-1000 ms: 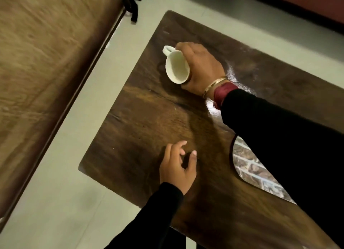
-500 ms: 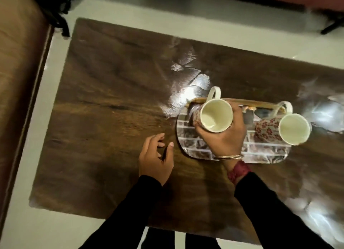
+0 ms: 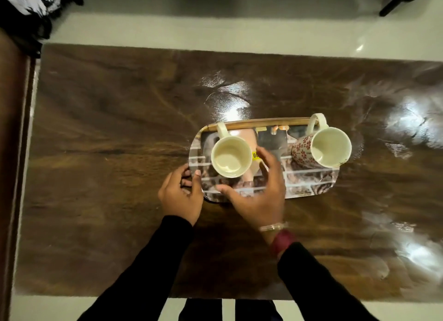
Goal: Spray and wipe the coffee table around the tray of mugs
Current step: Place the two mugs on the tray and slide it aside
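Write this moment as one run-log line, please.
left hand pinches tray left edge | right hand open beside left mug | right mug stands on tray | coffee table shows streaks

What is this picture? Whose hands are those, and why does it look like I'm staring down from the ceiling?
There is no machine, just a person. A camera on their head looks down, so you see what they see. Below is a brown coffee table with a tray holding two cream mugs: the left mug by the hands, the right mug with red patterns on its side. The right hand is spread open over the tray beside the left mug, holding nothing. The left hand has its thumb on the tray's left edge; whether it really holds the tray is hard to tell.
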A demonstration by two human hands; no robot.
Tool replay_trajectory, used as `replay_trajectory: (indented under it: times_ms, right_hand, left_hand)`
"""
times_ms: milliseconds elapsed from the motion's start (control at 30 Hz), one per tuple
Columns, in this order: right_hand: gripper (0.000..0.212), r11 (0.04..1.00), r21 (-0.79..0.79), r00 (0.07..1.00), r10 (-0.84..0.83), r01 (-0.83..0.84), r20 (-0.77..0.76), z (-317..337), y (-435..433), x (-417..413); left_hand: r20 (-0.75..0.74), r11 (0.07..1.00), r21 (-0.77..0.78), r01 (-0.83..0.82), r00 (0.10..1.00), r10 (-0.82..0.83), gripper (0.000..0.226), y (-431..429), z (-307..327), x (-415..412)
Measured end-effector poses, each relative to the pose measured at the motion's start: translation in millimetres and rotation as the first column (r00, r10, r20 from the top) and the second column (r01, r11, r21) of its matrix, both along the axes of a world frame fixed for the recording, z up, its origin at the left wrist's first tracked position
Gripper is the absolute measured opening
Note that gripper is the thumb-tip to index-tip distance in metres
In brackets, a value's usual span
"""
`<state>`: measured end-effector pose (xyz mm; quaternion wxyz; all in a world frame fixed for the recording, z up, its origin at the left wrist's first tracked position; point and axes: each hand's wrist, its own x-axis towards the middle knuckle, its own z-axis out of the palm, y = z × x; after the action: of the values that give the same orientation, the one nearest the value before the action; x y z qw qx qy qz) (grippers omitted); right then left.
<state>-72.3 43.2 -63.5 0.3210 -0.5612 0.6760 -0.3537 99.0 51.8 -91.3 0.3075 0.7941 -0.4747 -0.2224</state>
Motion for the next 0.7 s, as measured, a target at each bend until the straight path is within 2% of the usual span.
replay_trajectory:
  times_ms: [67,133,200,233,300,367,500,700]
  right_hand:
    - [0.072,0.985,-0.069,0.985,-0.164,0.161,-0.049,-2,25,-24]
    - [0.049,0.906,-0.074,0.905,-0.422,0.417,-0.061,-10,35,-57]
    - [0.044,0.761,0.034,0.759,-0.641,0.648,-0.11,-15,24,-92]
    - [0.046,0.72,0.124,0.73,-0.666,0.683,-0.152,-18,14,-109]
    - [0.046,0.742,0.232,0.777,-0.587,0.629,-0.229,-27,-4,-138]
    - [0.043,0.817,0.24,0.843,-0.461,0.525,-0.277,-33,-21,-155]
    - [0.021,0.903,0.214,0.891,-0.282,0.372,-0.357,-32,-50,-161]
    - [0.035,0.981,0.168,0.944,-0.036,0.096,-0.329,-35,-121,-106]
  left_hand:
    - [-0.025,0.999,0.019,-0.043,0.999,0.043,0.025,-5,1,-4]
    - [-0.032,0.998,0.046,-0.052,0.998,0.054,0.028,-10,0,-5]
    - [-0.019,0.996,0.078,-0.05,0.998,0.052,0.03,-14,-2,-3]
    - [-0.019,0.995,0.085,-0.046,0.999,0.047,0.03,-16,-3,-2]
    - [-0.029,0.994,0.098,-0.045,0.998,0.048,0.03,-19,-4,-1]
    - [-0.026,0.99,0.129,-0.064,0.997,0.068,0.029,-19,-3,-3]
    - [-0.051,0.981,0.139,-0.132,0.989,0.14,0.027,-11,-2,-1]
    - [-0.064,0.905,0.205,-0.374,0.917,0.393,0.022,8,-7,34]
